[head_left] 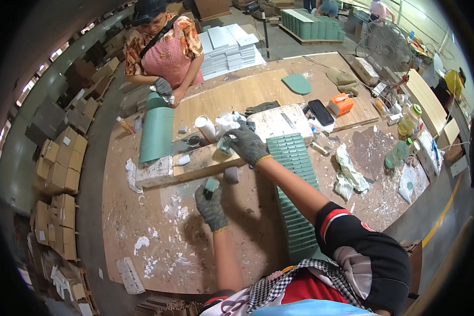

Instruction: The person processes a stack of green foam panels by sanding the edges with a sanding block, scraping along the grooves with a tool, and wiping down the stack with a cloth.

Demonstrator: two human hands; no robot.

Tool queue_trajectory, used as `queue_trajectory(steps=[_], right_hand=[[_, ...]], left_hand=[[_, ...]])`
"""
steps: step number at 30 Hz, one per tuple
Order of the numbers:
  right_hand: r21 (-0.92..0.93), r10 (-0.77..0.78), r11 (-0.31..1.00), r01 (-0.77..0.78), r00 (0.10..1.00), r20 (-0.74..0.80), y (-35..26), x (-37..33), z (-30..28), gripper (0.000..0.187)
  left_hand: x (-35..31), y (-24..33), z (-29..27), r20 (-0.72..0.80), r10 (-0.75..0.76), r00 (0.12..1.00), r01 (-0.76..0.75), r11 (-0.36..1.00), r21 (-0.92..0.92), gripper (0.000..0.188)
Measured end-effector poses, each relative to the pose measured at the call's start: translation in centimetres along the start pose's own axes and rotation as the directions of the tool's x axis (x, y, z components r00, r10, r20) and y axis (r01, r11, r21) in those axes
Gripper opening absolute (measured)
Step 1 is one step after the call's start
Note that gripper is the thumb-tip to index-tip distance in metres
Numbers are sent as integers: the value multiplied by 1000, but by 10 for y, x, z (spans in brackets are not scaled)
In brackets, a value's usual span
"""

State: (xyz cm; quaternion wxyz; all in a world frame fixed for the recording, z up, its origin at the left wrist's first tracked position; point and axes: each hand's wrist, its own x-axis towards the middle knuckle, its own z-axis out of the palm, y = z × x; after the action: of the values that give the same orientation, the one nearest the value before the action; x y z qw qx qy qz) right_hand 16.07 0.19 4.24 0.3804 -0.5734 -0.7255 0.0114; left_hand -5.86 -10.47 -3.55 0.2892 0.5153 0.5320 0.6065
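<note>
My left hand [211,211], in a grey knit glove, is closed around a small green block [211,185] with a dark part beside my fingers. My right hand [249,147], gloved alike, has its fingers curled at the rim of a small clear cup [224,147] with greenish contents. That cup stands at the long whitish wooden beam [195,167]. Under my right forearm lies a green slatted panel [295,181] with rows of small holes, one end near the beam. A grey block [231,175] sits between my hands, against the beam.
Across the worktable [163,231], a co-worker [163,52] handles a curved green panel [157,134]. A white cylinder [205,128], phone [320,113], orange box [341,104], crumpled cloth [350,174] and bottles [397,154] lie about. A fan [383,45] stands at the far right.
</note>
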Motion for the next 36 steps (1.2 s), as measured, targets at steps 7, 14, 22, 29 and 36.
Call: queue_trajectory(steps=[7, 14, 22, 29, 36], right_hand=[[684, -94, 367, -631, 706, 702, -36, -140, -152, 62], [736, 270, -272, -620, 685, 677, -55, -281, -197, 51], [880, 606, -450, -149, 673, 424, -12, -413, -292, 52], [947, 797, -322, -20, 533, 282, -10, -441, -289, 53], [470, 493, 703, -534, 842, 219, -54, -373, -264, 38]], left_hand=[[-98, 122, 23, 237, -228, 944, 312, 850, -424, 61], [-185, 155, 47, 571, -5, 821, 223, 923, -313, 53], [-232, 125, 18, 683, 271, 678, -293, 952, -88, 113], [-300, 52, -14, 713, -255, 653, 94, 962, 258, 118], [-315, -10, -7, 835, -352, 423, -86, 902, 424, 114]])
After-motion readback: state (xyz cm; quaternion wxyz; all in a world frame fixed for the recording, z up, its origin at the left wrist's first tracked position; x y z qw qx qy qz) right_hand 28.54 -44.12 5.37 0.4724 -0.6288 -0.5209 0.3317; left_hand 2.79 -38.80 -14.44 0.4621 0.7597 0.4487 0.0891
